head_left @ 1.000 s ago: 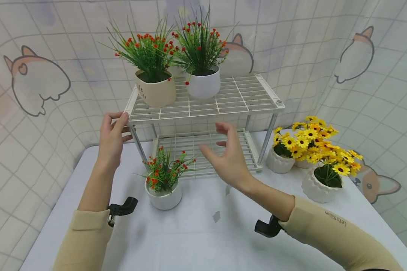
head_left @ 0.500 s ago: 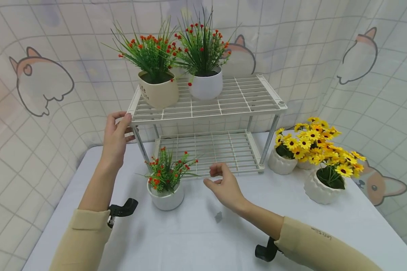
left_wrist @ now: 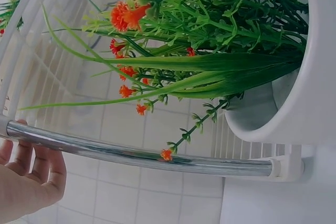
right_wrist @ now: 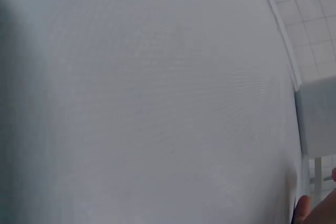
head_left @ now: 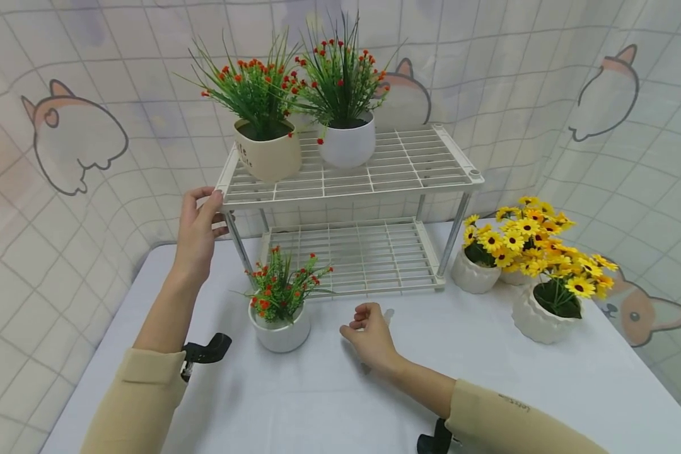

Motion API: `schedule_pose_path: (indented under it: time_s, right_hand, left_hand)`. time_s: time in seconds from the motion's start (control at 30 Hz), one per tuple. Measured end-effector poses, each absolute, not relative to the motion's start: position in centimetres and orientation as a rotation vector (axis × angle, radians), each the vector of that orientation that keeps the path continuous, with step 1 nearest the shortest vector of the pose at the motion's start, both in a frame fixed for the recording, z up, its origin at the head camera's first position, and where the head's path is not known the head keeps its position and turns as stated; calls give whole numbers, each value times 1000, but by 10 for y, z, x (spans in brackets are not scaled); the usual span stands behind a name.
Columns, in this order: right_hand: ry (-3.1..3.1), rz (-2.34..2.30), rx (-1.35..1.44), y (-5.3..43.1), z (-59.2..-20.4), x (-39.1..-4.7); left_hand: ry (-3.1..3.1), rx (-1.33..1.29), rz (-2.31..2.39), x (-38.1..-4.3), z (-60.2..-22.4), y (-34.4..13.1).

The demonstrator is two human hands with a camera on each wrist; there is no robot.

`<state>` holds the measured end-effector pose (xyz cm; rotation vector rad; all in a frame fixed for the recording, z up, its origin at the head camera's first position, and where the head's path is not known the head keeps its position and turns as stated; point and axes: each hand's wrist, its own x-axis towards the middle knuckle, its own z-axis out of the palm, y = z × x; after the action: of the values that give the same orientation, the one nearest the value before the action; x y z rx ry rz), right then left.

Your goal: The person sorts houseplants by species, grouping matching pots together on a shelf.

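Observation:
My left hand (head_left: 197, 234) holds the upper left front corner of a white two-tier wire rack (head_left: 346, 197). In the left wrist view its fingers (left_wrist: 39, 169) curl behind the metal post (left_wrist: 157, 160). Beside that post, a small white pot (head_left: 284, 333) with red flowers stands on the table before the lower shelf. My right hand (head_left: 371, 340) is low over the tablecloth right of this pot, fingers loosely bent, nothing visible in them. On the upper shelf are a cream pot (head_left: 272, 157) and a white pot (head_left: 349, 145), both with grass and red flowers.
Right of the rack stand several white pots (head_left: 545, 318) of yellow flowers (head_left: 579, 287), grouped on the white tablecloth (head_left: 329, 410). A tiled-print curtain (head_left: 164, 157) with cartoon dogs hangs close behind and at both sides. The lower shelf (head_left: 369, 252) sits near table level.
My right hand has come down from in front of the lower shelf toward the table, its fingers bending inward. My left hand stays at the rack's corner. The head view has shifted slightly.

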<state>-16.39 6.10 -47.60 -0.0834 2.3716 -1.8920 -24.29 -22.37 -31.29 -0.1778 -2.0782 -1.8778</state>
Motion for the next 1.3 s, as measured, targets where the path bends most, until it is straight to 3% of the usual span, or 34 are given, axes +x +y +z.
schedule_pose_path:
  time_s: [0.4, 1.3]
  right_hand:
    - [2259, -1914, -367, 27, -470, -171]
    - [2352, -1911, -498, -22, -481, -185]
  left_hand:
    - [-2050, -163, -1884, -244, -313, -230]
    - [-2126, -229, -1836, -246, -314, -228]
